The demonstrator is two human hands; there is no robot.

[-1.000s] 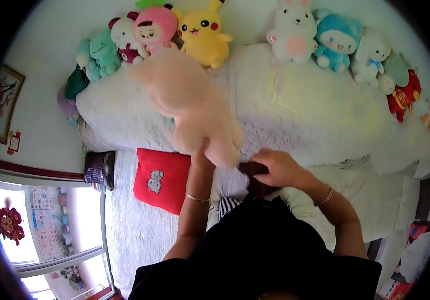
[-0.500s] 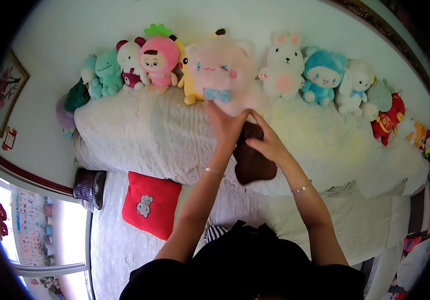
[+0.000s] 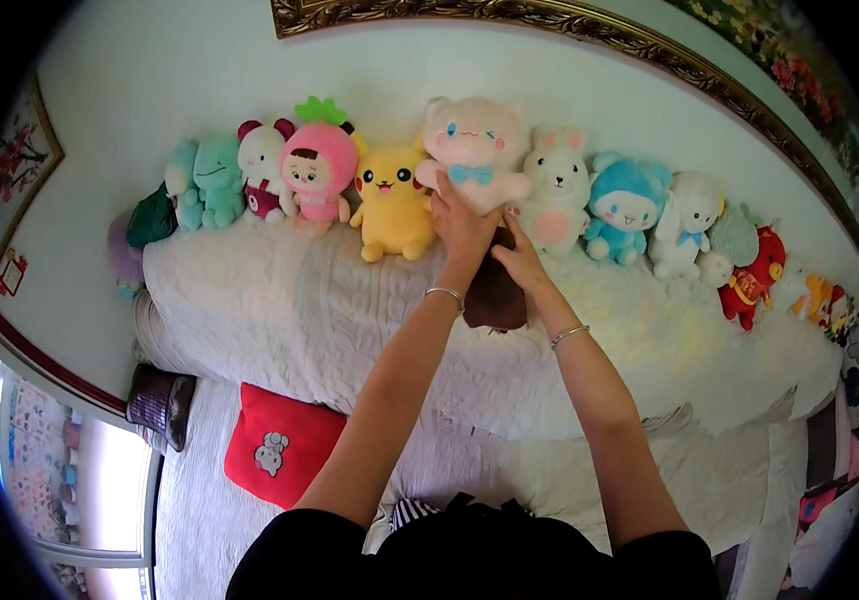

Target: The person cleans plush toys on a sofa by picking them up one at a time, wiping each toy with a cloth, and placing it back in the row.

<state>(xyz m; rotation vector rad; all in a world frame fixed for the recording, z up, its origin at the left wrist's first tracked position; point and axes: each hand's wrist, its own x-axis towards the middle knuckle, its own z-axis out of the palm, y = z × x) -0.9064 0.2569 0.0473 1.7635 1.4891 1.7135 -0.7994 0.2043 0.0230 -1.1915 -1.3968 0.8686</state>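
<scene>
A pale pink plush toy [image 3: 477, 138] with a blue bow and a winking face is held upright against the wall, between a yellow plush toy [image 3: 392, 205] and a white rabbit plush [image 3: 558, 185]. My left hand [image 3: 463, 232] grips its lower front, fingers pressed up below the bow. At its lower right, my right hand [image 3: 524, 262] is closed, with the thumb over a dark brown soft piece [image 3: 495, 297] that hangs below the pink body. Whether this piece is part of the toy I cannot tell. My hands partly hide the toy's lower end.
Several plush toys, among them a pink-hooded doll [image 3: 320, 170] and a blue plush [image 3: 630, 205], line the cream-covered ledge [image 3: 280, 310] along the wall. A red cushion [image 3: 290, 440] lies at the lower left. An ornate picture frame [image 3: 550, 22] hangs above.
The pink plush toy has moved back toward the wall and right, uncovering the yellow plush toy. Both hands have moved with it. The camera view has tilted upward.
</scene>
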